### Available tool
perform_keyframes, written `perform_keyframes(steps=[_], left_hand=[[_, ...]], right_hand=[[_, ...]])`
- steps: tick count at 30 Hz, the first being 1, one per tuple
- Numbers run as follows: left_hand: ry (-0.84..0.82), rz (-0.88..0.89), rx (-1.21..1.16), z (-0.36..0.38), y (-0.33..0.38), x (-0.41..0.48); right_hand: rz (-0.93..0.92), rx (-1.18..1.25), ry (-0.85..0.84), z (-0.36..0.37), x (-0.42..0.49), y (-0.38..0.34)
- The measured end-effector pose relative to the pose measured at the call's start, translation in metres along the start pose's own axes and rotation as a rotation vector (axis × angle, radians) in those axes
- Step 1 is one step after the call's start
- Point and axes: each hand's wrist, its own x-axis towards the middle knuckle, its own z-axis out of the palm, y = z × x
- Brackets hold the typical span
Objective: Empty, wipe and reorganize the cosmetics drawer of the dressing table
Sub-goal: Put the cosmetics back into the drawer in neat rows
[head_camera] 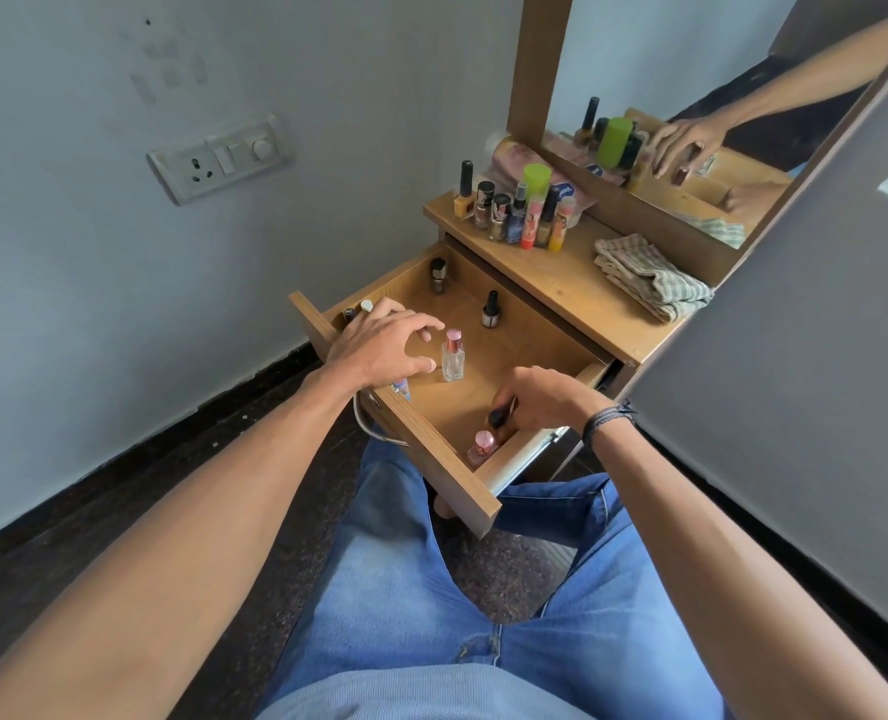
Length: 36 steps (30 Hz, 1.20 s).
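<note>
A white switch panel (218, 158) sits on the wall at far left. The drawer (426, 449) stands pulled out below the counter (561, 288), its front panel toward the person's knees. At the front panel's left corner two small tubes (358, 309) lie partly under the left hand (379, 345), which hovers released, fingers spread and curved, grasping nothing. Its thumb and forefinger flank a clear perfume bottle (452, 358) with a pink cap, upright mid-drawer; whether they touch it cannot be told. Two dark-capped polish bottles stand further in, one (437, 275) in the far back corner, one (491, 310) near the back edge. In the front panel's right corner stands a small pink-capped bottle (482, 446). Just beside it the right hand (540, 402) grasps a black-capped bottle (499, 415), tilted. On the counter's left end stands a cluster of cosmetics (514, 210), and a folded checked cloth (649, 278) lies at its right end, below the mirror (691, 122).
</note>
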Motion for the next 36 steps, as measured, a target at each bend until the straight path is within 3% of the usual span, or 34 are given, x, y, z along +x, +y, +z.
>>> perform_keyframes(steps=[10, 22, 36], left_hand=[[0.011, -0.02, 0.002, -0.001, 0.001, -0.001], [0.043, -0.033, -0.008, 0.002, -0.001, 0.0], [-0.063, -0.057, -0.057, 0.008, 0.025, 0.007]], right_hand=[[0.015, -0.009, -0.149, -0.009, -0.001, -0.007], [-0.028, 0.019, -0.14, -0.011, -0.009, -0.009], [-0.093, 0.029, -0.045, -0.007, -0.012, -0.004]])
